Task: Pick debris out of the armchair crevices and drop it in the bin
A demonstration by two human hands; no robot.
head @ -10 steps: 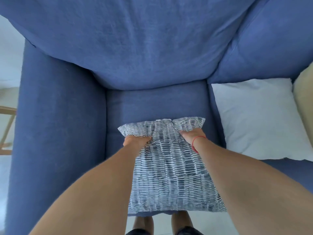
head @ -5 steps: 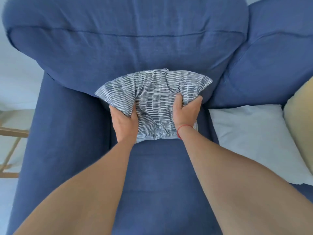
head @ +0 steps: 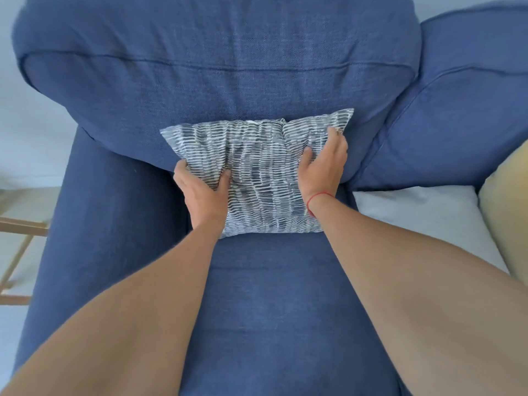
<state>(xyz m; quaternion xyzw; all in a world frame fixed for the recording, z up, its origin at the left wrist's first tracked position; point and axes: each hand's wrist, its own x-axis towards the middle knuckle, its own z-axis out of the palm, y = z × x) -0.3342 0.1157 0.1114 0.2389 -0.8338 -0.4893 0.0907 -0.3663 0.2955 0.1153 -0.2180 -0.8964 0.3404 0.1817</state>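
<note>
A blue armchair (head: 271, 304) fills the view. A blue-and-white patterned cushion (head: 257, 167) leans upright against the backrest at the rear of the seat. My left hand (head: 204, 192) grips the cushion's lower left side, thumb pressed into the front and fingers behind the edge. My right hand (head: 323, 164), with a red string on the wrist, lies flat on the cushion's right part with fingers spread toward its upper right corner. No debris and no bin are visible.
A second blue seat (head: 463, 115) adjoins on the right, holding a white pillow (head: 423, 221) and a pale yellow cushion (head: 508, 218). A light wooden frame (head: 17, 241) stands on the floor to the left of the armrest (head: 85, 224).
The patterned cushion went from the seat's front edge back against the backrest. My right hand has since loosened from a grip to a flat hold near the cushion's right corner.
</note>
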